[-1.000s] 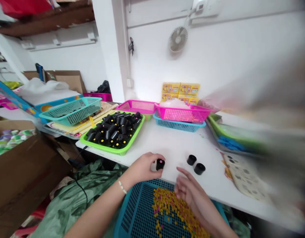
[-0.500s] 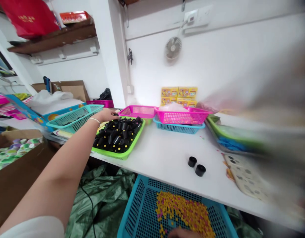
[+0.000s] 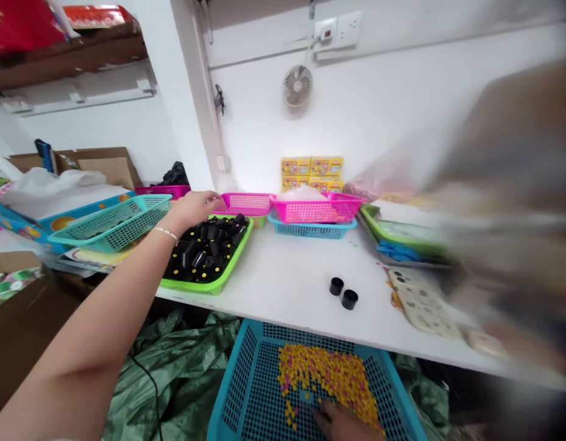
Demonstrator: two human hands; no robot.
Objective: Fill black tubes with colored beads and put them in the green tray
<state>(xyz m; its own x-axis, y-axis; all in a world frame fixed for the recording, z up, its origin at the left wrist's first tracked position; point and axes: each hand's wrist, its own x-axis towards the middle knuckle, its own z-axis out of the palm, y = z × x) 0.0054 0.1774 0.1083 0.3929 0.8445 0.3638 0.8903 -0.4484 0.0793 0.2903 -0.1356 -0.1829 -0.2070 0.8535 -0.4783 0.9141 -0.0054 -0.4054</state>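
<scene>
My left hand (image 3: 193, 207) reaches out over the far end of a green tray (image 3: 218, 285) heaped with black cylinders (image 3: 203, 248), some with yellow dots. Its fingers bend down over the pile and hide whatever is under them. My right hand (image 3: 342, 424) shows only partly at the bottom edge, in a blue mesh basket (image 3: 244, 380). It rests among small yellow and pink pieces (image 3: 326, 376), fingers mostly out of sight. Two loose black caps (image 3: 342, 293) stand on the white table (image 3: 287, 288).
Pink baskets (image 3: 317, 212) and a blue one line the back of the table, with yellow boxes (image 3: 310, 166) behind them. A teal basket (image 3: 113, 220) sits at left. At right are a green tray (image 3: 402, 236) and a white card with holes (image 3: 421, 303). A blurred shape (image 3: 517, 184) fills the right side.
My left hand carried a black cap with a pink dot from the table's front edge out to the green tray. My right hand dropped lower into the blue basket.
</scene>
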